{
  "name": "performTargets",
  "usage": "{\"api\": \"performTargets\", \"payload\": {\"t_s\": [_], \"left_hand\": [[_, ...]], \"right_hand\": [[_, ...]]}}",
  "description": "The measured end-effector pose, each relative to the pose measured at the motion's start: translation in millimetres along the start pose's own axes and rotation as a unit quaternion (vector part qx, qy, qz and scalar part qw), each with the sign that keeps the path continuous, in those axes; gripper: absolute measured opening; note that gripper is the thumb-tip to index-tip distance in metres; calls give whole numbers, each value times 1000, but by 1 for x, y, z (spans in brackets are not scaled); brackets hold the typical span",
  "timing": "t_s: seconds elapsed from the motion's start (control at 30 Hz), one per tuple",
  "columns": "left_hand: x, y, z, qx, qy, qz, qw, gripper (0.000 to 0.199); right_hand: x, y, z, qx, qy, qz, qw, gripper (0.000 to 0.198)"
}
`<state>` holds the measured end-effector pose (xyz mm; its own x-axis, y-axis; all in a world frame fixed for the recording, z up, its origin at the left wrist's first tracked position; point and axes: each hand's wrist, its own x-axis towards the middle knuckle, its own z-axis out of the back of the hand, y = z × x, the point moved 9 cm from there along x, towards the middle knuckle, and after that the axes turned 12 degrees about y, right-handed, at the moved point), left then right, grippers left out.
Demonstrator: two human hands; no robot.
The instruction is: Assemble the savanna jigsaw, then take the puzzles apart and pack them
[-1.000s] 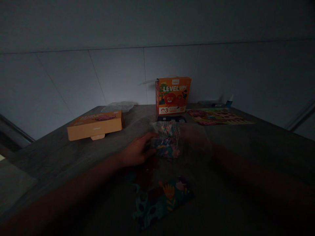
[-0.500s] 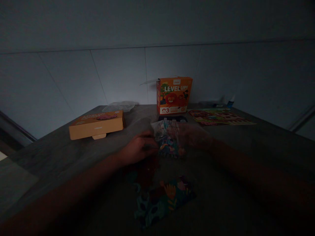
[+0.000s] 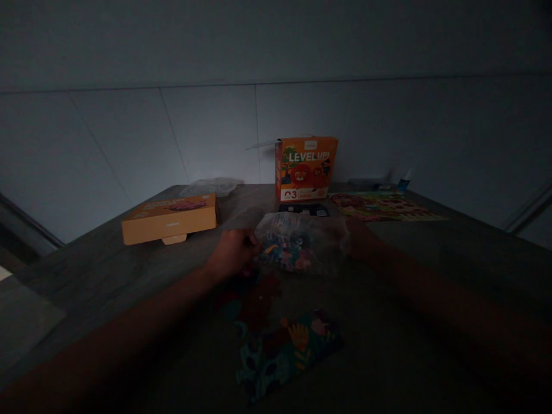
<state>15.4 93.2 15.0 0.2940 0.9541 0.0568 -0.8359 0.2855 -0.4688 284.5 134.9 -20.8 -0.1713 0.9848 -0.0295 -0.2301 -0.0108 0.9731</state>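
Observation:
A clear plastic bag [image 3: 297, 244] with colourful puzzle pieces inside is held above the dark table. My left hand [image 3: 235, 248] pinches the bag's left edge with closed fingers. My right hand [image 3: 356, 233] is at the bag's right side, mostly behind the cloudy plastic, so its fingers are hard to make out. Nearer to me lies a partly joined jigsaw puzzle [image 3: 288, 351], with flowers, leaves and a dark red area. Its far left part reaches under my left hand.
An orange puzzle box [image 3: 307, 169] stands upright against the wall. Another orange box [image 3: 170, 218] lies at the left, its flap towards me. Behind it is crumpled plastic [image 3: 211, 186]. A printed picture sheet [image 3: 388, 207] lies at the right, near a small blue-and-white bottle [image 3: 403, 183].
The bag has turned and spread wider between my hands. My left hand has moved left with its edge, and my right hand slightly right. The puzzle on the table stays put.

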Motion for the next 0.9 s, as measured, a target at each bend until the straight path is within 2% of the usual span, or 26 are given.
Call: {"api": "performTargets", "payload": {"t_s": [0.1,0.23,0.27,0.33,0.4,0.43,0.47,0.53,0.57,0.6,0.63,0.67,0.7,0.8,0.9], "left_hand": [[3,16,10,23,-26,66,997,10],[4,28,19,32,-42,104,993,14],[4,29,19,34,-44,104,993,14],[4,27,19,36,-45,97,994,13],[4,24,17,38,-44,85,995,13],[4,21,16,38,-43,76,995,13],[4,20,14,37,-43,69,996,15],[5,17,12,31,-40,56,997,19],[5,17,11,28,-39,53,997,21],[5,18,11,25,-38,54,997,21],[5,19,11,24,-38,59,997,21],[5,19,11,23,-38,63,997,21],[5,20,12,22,-38,66,997,20],[5,19,11,15,-33,64,997,17],[5,17,8,0,-21,54,998,19]], "right_hand": [[-1,0,4,2,-55,-22,998,9],[-10,18,8,-13,-113,9,993,14],[-16,27,10,-23,-136,33,990,16],[-38,54,12,-69,-192,121,972,19],[-75,94,-1,-181,-226,283,915,19],[-90,108,-18,-241,-191,338,890,18],[-102,118,-42,-305,-120,383,864,17],[-127,120,-99,-402,81,458,789,21],[-137,114,-123,-434,181,468,748,21],[-143,107,-139,-457,246,461,720,20],[-143,99,-149,-479,287,437,705,21],[-137,93,-154,-498,302,401,707,22],[-127,87,-152,-514,297,360,720,24],[-93,72,-131,-546,226,247,768,31],[-72,62,-110,-557,179,193,788,41]]}}
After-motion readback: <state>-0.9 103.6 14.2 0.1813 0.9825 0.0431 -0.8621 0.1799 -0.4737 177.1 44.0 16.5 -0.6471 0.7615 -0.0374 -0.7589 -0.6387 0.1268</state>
